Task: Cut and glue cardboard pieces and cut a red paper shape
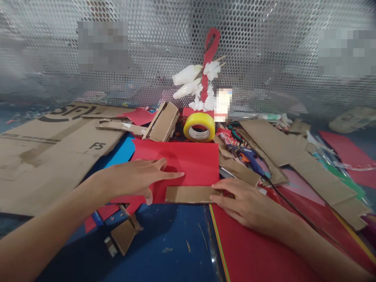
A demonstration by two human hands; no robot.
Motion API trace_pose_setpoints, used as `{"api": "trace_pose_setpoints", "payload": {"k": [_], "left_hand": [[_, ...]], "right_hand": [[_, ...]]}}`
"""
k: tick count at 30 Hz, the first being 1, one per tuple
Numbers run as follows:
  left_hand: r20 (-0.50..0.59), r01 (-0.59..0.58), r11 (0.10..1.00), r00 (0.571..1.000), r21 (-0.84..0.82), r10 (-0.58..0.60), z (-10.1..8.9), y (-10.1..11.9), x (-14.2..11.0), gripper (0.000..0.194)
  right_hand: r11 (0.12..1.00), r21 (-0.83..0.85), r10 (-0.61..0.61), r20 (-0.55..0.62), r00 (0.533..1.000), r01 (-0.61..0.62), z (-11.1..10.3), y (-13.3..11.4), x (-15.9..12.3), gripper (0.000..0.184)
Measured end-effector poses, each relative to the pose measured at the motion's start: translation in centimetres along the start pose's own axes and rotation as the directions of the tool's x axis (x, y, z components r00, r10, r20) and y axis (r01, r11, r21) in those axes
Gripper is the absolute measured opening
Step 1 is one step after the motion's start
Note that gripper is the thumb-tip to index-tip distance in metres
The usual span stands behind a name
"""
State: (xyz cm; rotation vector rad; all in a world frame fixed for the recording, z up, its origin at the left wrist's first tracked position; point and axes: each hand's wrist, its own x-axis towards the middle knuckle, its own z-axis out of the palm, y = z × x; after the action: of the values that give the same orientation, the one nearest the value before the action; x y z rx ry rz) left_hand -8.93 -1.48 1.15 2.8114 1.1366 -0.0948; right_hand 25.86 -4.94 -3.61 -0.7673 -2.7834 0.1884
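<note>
A sheet of red paper (pixel 190 160) lies in front of me, with a narrow brown cardboard strip (pixel 188 194) along its near edge. My left hand (pixel 141 178) rests over the paper's left part, fingers spread, the index finger pointing toward the paper's middle. At the strip's right end, my right hand (pixel 237 199) grips it between the fingertips and thumb. Just beyond the red paper, a roll of yellow-edged clear tape (pixel 199 127) leans on its side.
A large cardboard sheet (pixel 44 145) covers the left. To the right lie a blue glue gun (pixel 249 156) with its cord, cardboard pieces (pixel 267 141) and a stack of red sheets (pixel 258 250). A red and white craft piece (pixel 205 78) stands before a perforated metal panel (pixel 152 47).
</note>
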Motion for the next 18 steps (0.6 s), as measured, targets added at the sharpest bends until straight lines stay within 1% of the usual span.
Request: {"api": "trace_pose_setpoints", "payload": {"k": [1, 3, 4, 6, 7, 8, 9, 10, 12, 16, 18], "left_hand": [[0.061, -0.057, 0.998, 0.996, -0.007, 0.057, -0.1, 0.1, -0.1, 0.079], [0.100, -0.085, 0.996, 0.991, -0.007, 0.085, -0.6, 0.5, -0.2, 0.077], [0.104, -0.103, 0.995, 0.989, -0.003, 0.103, -0.9, 1.0, -0.1, 0.077], [0.097, -0.182, 0.983, 0.979, 0.003, 0.181, -1.3, 2.1, 0.3, 0.074], [0.082, -0.197, 0.980, 0.977, 0.019, 0.194, -1.3, 2.8, 0.6, 0.072], [0.042, -0.217, 0.976, 0.976, 0.031, 0.215, -1.1, 3.4, 1.0, 0.067], [0.025, -0.237, 0.971, 0.971, 0.026, 0.236, -0.7, 4.1, 1.3, 0.061], [-0.002, -0.295, 0.955, 0.955, 0.012, 0.296, -0.2, 4.7, 1.7, 0.055], [-0.024, -0.318, 0.948, 0.948, 0.019, 0.318, 1.1, 5.9, 2.2, 0.047], [-0.079, -0.250, 0.963, 0.963, 0.102, 0.259, 3.6, 8.3, 2.7, 0.028], [-0.127, -0.234, 0.960, 0.959, 0.152, 0.254, 4.4, 9.5, 2.7, 0.029]], "right_hand": [[1.000, -0.001, -0.002, -0.008, 1.000, 0.002, 0.0, 0.0, 0.0, 0.028], [1.000, 0.000, -0.004, -0.018, 1.000, 0.004, 0.0, 0.0, 0.0, 0.028], [1.000, 0.001, -0.001, -0.017, 1.000, 0.001, 0.0, 0.0, 0.0, 0.028], [1.000, 0.006, 0.004, -0.009, 1.000, -0.004, -0.1, 0.0, 0.1, 0.028], [1.000, 0.009, 0.006, -0.003, 1.000, -0.005, -0.1, 0.0, 0.1, 0.028], [1.000, 0.013, 0.005, 0.003, 1.000, -0.005, -0.2, -0.1, 0.1, 0.028], [1.000, 0.015, 0.004, 0.007, 1.000, -0.004, -0.2, -0.1, 0.2, 0.027], [1.000, 0.017, 0.006, 0.013, 1.000, -0.006, -0.2, -0.1, 0.2, 0.027], [1.000, 0.022, 0.013, 0.017, 1.000, -0.014, -0.2, -0.2, 0.3, 0.026], [1.000, 0.029, 0.001, -0.005, 1.000, -0.001, -0.1, 0.0, 0.4, 0.030], [1.000, 0.028, -0.006, -0.003, 1.000, 0.006, -0.1, 0.0, 0.4, 0.032]]}}
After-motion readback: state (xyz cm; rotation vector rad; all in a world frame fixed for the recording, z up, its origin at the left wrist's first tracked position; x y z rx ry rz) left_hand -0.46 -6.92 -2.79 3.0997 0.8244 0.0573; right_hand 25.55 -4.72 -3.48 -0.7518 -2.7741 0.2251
